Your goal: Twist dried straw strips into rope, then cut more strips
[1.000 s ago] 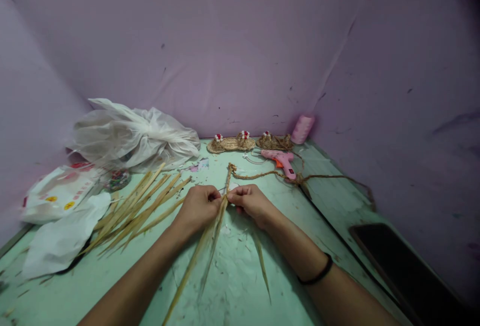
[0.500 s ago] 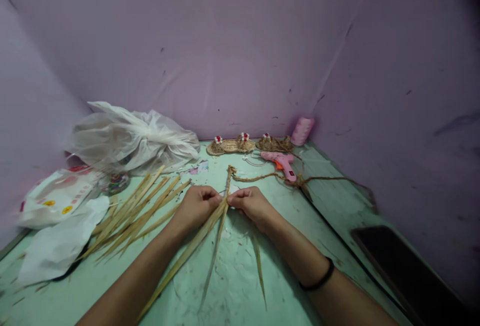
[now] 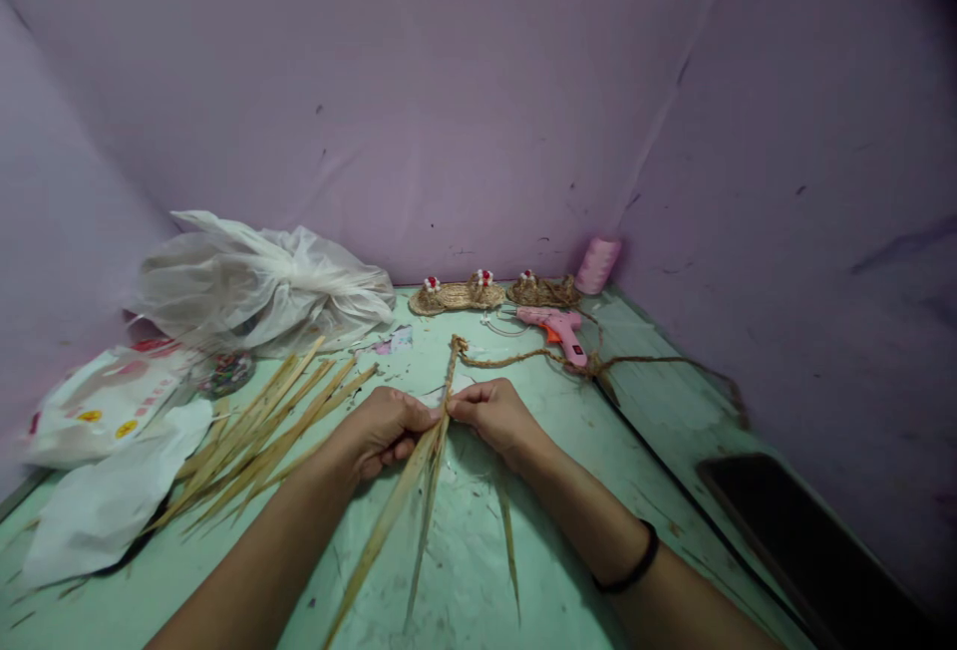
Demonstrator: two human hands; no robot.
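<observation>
My left hand (image 3: 390,428) and my right hand (image 3: 489,415) meet at the middle of the table, each pinching the lower end of a thin braid (image 3: 453,368) of dried leaf strips. Loose tan strips (image 3: 398,516) fan out below the fingertips toward me. From the braid's top a braided cord (image 3: 508,362) runs right, past a pink glue gun (image 3: 553,324). One separate strip (image 3: 509,540) hangs under my right hand. The fingertips hide the exact crossing of the strips.
Left lie a pile of dried strips (image 3: 261,441), a white packet (image 3: 105,406) and a knotted plastic bag (image 3: 276,281). Small woven slippers (image 3: 456,297) with bead flowers and a pink thread spool (image 3: 598,264) stand along the wall. A dark phone (image 3: 793,520) lies at right.
Both hands stay at the braid's end. My left fingers have shifted, and the loose strips have swung from far left to hang closer to the middle. The view has tilted slightly.
</observation>
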